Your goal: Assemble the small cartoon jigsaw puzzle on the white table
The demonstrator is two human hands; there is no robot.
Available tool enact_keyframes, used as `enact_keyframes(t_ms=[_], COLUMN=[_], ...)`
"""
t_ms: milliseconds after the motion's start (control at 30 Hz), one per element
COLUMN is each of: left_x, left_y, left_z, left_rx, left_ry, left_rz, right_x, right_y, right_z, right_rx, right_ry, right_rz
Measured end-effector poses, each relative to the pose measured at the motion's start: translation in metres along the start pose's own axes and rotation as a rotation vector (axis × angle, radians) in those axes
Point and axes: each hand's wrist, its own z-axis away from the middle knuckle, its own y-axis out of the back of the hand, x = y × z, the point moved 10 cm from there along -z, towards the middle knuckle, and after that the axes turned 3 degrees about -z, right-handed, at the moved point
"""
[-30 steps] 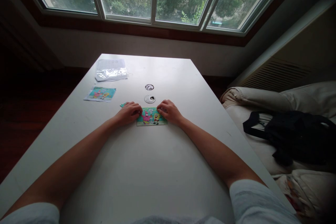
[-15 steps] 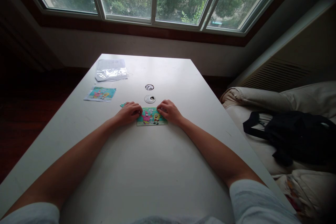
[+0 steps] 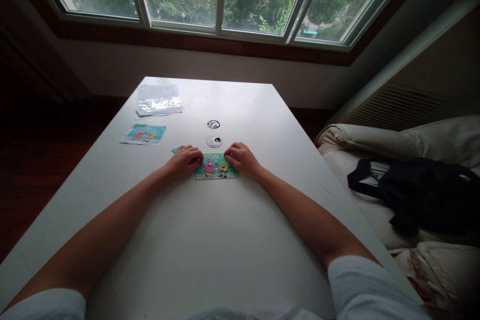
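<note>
A small jigsaw puzzle with cartoon figures on a teal ground lies flat on the white table in front of me. My left hand has its fingers curled over the puzzle's left edge. On the opposite side, my right hand grips the upper right edge with thumb and fingers bent. Both hands hide the puzzle's side edges. A small green piece pokes out behind my left fingers. Beyond the hands, a printed picture with similar figures lies to the left.
Two round grommet holes are set in the white table just past the puzzle. Papers and a clear plastic sleeve lie at the far left. A dark garment or bag rests on the pale sofa to the right.
</note>
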Motion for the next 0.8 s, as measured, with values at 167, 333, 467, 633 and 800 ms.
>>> enact_keyframes(t_ms=[167, 333, 467, 633, 800], left_x=[-0.0002, -0.0008, -0.0001, -0.0005, -0.0024], left_y=[-0.0002, -0.0002, 0.0004, 0.0001, -0.0013], left_z=[0.0001, 0.0006, 0.0006, 0.0006, 0.0009], left_rx=[0.0, 0.005, 0.007, 0.009, 0.01], left_ry=[-0.002, 0.0, -0.001, -0.002, 0.003], left_rz=[0.01, 0.011, 0.017, 0.015, 0.011], right_x=[-0.0016, -0.002, -0.002, -0.0013, -0.0013], right_y=[0.0011, 0.0014, 0.0015, 0.0011, 0.0011], right_z=[0.0001, 0.0001, 0.0002, 0.0004, 0.0005], right_rx=[0.003, 0.006, 0.011, 0.007, 0.012], right_ry=[0.001, 0.004, 0.008, 0.006, 0.015], right_rz=[0.003, 0.0, -0.001, 0.003, -0.002])
